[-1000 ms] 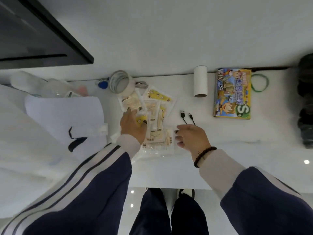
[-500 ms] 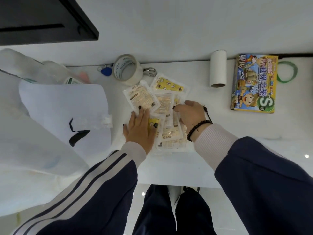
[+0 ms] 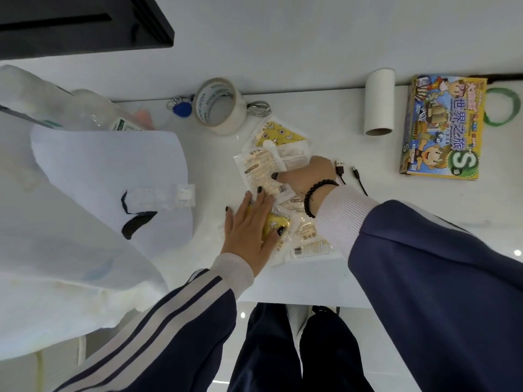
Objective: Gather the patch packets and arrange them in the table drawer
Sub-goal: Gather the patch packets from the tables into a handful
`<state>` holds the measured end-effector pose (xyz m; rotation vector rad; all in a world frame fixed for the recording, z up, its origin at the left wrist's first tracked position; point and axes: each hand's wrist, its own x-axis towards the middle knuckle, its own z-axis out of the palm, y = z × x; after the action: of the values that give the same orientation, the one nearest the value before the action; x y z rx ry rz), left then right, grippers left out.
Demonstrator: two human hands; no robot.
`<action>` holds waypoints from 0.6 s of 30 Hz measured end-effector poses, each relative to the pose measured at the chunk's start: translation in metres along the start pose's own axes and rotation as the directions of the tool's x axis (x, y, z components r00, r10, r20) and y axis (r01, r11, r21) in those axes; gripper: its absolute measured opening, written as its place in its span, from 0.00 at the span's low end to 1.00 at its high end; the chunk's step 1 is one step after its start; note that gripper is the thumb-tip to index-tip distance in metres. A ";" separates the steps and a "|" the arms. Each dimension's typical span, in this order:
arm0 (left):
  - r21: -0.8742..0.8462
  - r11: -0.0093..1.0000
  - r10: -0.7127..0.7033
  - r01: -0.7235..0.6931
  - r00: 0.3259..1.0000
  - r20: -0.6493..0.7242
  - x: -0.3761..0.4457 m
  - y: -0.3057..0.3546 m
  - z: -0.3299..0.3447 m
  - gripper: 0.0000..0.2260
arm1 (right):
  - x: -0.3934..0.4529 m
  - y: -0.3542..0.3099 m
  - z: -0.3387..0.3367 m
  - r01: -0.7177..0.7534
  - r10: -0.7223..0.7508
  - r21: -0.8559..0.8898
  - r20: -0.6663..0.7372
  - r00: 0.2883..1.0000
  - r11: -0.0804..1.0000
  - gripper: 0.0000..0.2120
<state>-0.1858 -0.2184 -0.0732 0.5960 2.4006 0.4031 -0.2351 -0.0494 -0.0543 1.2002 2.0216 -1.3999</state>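
Several patch packets lie in an overlapping pile on the white table (image 3: 283, 287): a yellow patterned one (image 3: 280, 134) at the far end, a cream one (image 3: 259, 168) in the middle, and a barcoded one (image 3: 308, 246) nearest me. My left hand (image 3: 249, 230) lies flat on the pile's near left side, its fingers straight. My right hand (image 3: 308, 174) reaches in from the right with its thumb on top of the cream packet and its fingers hidden under the pile. No drawer is in view.
Behind the pile stand a tape roll (image 3: 219, 106), a blue key fob (image 3: 182, 110) and a key ring (image 3: 259, 108). To the right are cable plugs (image 3: 341, 168), a cardboard tube (image 3: 379, 103), a colourful box (image 3: 441, 125) and a green band (image 3: 503, 106). White paper (image 3: 107, 176) lies to the left.
My right hand moved left from beside the cable plugs onto the pile and took hold of the packets. My left hand flattened on the pile, and the packets now overlap more closely.
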 end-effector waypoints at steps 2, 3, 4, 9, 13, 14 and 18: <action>-0.036 0.999 0.005 -0.006 1.000 -0.028 -0.001 -0.002 0.000 0.31 | -0.002 0.001 0.003 0.067 -0.068 -0.021 -0.042 0.997 0.998 0.15; -0.065 0.998 -0.021 0.016 0.997 -0.073 -0.002 -0.002 0.001 0.33 | -0.003 0.002 0.003 0.097 -0.098 -0.020 -0.058 0.993 0.995 0.14; -0.104 0.992 -0.081 0.067 0.988 -0.135 -0.005 -0.001 0.003 0.34 | -0.004 0.003 0.003 0.126 -0.126 -0.008 -0.071 0.989 0.992 0.13; -0.437 0.709 -0.666 0.554 0.730 -0.156 -0.024 0.016 0.010 0.47 | -0.014 0.018 -0.011 0.201 -0.188 0.139 -0.098 0.977 0.970 0.11; -0.577 0.545 -0.774 0.608 0.629 -0.069 -0.030 0.023 0.014 0.51 | -0.030 0.032 -0.035 0.265 -0.228 0.318 -0.151 0.962 0.910 0.07; -0.641 0.495 -0.783 0.586 0.621 -0.037 -0.029 0.024 0.013 0.51 | -0.035 0.035 -0.042 0.286 -0.246 0.330 -0.159 0.956 0.899 0.08; -0.806 0.298 -0.814 0.512 0.576 0.065 -0.027 0.031 0.004 0.43 | -0.046 0.047 -0.061 0.330 -0.261 0.323 -0.239 0.935 0.887 0.23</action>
<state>-0.1541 -0.2055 -0.0498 -0.9999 2.1997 1.1152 -0.1629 -0.0078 -0.0212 1.2449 2.2189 -1.9397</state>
